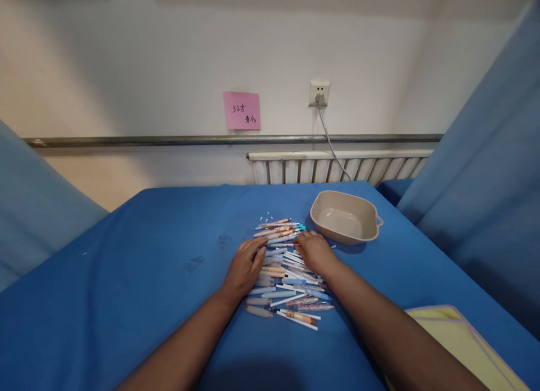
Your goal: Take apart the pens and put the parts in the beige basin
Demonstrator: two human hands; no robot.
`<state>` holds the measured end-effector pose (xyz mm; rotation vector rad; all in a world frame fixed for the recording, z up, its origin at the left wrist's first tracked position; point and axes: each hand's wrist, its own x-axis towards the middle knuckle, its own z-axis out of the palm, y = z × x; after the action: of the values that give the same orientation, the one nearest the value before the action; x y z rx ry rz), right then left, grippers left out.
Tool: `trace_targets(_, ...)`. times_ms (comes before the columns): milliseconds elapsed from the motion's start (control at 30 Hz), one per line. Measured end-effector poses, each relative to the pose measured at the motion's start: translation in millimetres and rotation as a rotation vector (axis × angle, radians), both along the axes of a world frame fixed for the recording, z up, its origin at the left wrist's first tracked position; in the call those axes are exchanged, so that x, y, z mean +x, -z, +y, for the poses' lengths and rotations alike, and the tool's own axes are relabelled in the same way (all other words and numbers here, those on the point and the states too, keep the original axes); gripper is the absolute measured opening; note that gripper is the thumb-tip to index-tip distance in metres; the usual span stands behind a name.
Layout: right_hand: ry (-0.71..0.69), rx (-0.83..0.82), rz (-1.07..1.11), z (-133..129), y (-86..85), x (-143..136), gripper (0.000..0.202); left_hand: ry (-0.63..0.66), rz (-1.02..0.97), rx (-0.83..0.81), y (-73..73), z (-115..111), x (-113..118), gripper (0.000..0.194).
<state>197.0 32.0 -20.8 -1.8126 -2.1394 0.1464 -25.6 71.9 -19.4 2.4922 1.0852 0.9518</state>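
A heap of pens and slim white sticks [289,275] lies across the blue cloth in front of me, mostly pointing left to right. My left hand [247,264] rests against the left ends of the upper pens, its fingers stretched forward and the thumb apart. On the opposite side my right hand [314,251] touches the right ends of the same pens with bent fingers, its thumb hidden. Between the fingertips lies a light blue pen [282,239]. Orange-brown patterned pens [276,231] lie just beyond. A few tiny white pieces [266,217] are scattered at the far end.
A beige plastic basin [371,225] stands on the blue-covered table [139,267], beyond my right hand. A folded yellow cloth [455,340] lies at the right front. Behind are a radiator [291,156], a metal rail [169,140], and a plugged-in cord [331,140]. Blue curtains [485,132] hang at both sides.
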Motion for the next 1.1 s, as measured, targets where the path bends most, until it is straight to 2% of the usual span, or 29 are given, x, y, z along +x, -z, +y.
trace_targets(333,0.033,-0.016,0.02,-2.1,-0.5,-4.7,0.009,-0.046,-0.042,-0.01,-0.4,0.7,-1.0,0.026)
trace_targets(500,0.044,0.027,0.082,-2.3,-4.3,-2.3,0.012,-0.063,-0.054,-0.012,1.4,3.3,-4.5,0.029)
trace_targets(800,-0.131,0.111,0.325,-7.4,-3.4,-0.3,0.011,0.01,-0.043,-0.073,-0.6,-0.3,-4.3,0.026)
trace_targets(933,-0.268,0.105,0.303,-8.4,-1.7,-7.7,0.016,0.039,-0.024,-0.056,-3.5,-4.3,-2.0,0.023)
trace_targets(1100,-0.271,0.108,0.312,-11.9,-4.3,-12.5,0.016,0.049,0.072,-0.056,-10.4,-7.9,-1.7,0.028)
